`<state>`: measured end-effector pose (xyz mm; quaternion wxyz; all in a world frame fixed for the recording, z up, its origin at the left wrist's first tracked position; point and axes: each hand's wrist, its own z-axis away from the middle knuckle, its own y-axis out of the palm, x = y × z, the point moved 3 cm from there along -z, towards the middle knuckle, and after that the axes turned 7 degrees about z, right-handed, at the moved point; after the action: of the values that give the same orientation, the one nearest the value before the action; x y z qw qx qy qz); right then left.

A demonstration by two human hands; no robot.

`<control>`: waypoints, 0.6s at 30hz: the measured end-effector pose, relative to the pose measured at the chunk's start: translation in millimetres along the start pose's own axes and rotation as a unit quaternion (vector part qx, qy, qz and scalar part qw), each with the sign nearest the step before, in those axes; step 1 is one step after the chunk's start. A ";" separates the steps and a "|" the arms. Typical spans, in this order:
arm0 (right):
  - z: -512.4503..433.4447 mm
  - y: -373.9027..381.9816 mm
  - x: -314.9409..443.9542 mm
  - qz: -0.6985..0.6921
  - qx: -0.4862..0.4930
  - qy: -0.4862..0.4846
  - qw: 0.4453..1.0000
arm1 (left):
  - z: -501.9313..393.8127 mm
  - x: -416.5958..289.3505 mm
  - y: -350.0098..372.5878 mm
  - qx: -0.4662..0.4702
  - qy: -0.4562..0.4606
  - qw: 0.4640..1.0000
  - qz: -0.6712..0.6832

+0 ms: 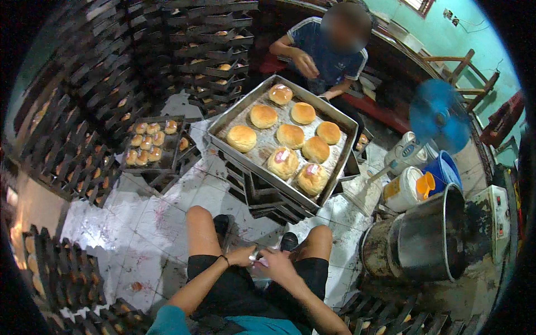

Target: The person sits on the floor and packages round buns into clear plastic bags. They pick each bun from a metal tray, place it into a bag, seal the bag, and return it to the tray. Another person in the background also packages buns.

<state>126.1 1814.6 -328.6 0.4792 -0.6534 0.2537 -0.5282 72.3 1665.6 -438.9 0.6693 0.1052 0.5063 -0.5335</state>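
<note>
Low between my knees, my left hand (240,256) and my right hand (277,267) meet around a small clear plastic wrapper (260,262) with some pink on it. What is inside the wrapper I cannot tell, as the fingers cover most of it. Just beyond my knees a large metal baking tray (255,143) tops a stack of trays. It carries several golden round buns (290,136) without wrapping. A bun in clear plastic with a pink label (313,179) sits at the near corner, with another labelled bun (283,162) beside it. One shiny, wrapped-looking bun (280,94) lies at the far corner.
A co-worker (335,63) sits across the tray. Tall stacks of trays with buns (217,54) line the left. A smaller tray (172,158) of wrapped buns stands on the tiled floor (142,217). To the right are a blue fan (439,117), buckets (401,190) and a metal mixing bowl (418,243).
</note>
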 end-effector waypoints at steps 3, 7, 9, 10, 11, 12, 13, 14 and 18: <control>8.5 68.7 -19.0 0.099 0.178 0.098 0.974 | -11.1 43.9 21.0 0.086 -0.033 0.996 -0.012; 15.9 83.4 -19.3 0.114 0.133 -0.059 0.983 | -13.7 48.3 18.0 0.036 -0.009 0.999 -0.019; 18.0 77.0 -21.9 0.104 0.190 -0.051 0.975 | -11.6 38.9 11.7 -0.020 0.041 0.999 -0.005; 16.0 72.8 -26.0 0.125 0.254 -0.026 0.959 | -10.2 37.6 8.9 -0.020 0.008 1.000 0.017; 16.1 62.2 -27.9 0.126 0.258 -0.015 0.958 | -8.0 35.7 6.3 -0.017 -0.029 0.999 0.037; 14.0 48.2 -31.7 0.125 0.257 -0.006 0.958 | -5.5 31.7 1.1 -0.009 -0.028 0.997 0.073; 8.1 33.2 -36.2 0.132 0.257 -0.004 0.957 | -1.9 25.9 -10.7 -0.108 -0.011 0.990 0.093; 5.4 10.0 -41.8 0.078 0.185 0.018 0.979 | 5.3 19.2 -23.2 -0.205 0.025 0.972 0.115; 12.7 -71.1 -62.1 -0.311 0.015 0.238 0.920 | 27.5 -20.0 -48.5 -0.305 0.047 0.929 0.206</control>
<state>106.1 1900.4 -292.6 0.2256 -0.5471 0.1362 -0.7945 49.7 1639.2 -391.0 0.7394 0.0230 0.6430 -0.1984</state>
